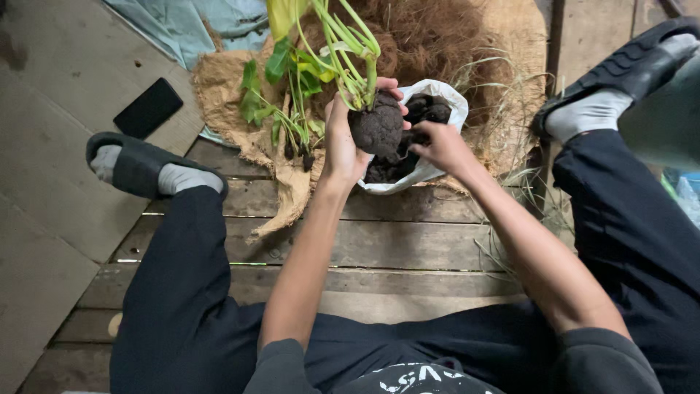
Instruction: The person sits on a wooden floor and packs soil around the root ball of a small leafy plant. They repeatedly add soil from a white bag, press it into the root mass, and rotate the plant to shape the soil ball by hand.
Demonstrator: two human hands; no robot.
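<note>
Garden potting spot, plank deck (379,248), coconut fibre (467,36)

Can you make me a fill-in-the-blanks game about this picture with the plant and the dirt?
1. The left hand holds up a plant with a round ball of ____ around its roots.
2. The right hand reaches into a ____ bag of soil.
3. A black phone lies on the ____ floor.

Missing words: soil; white; wooden
</note>
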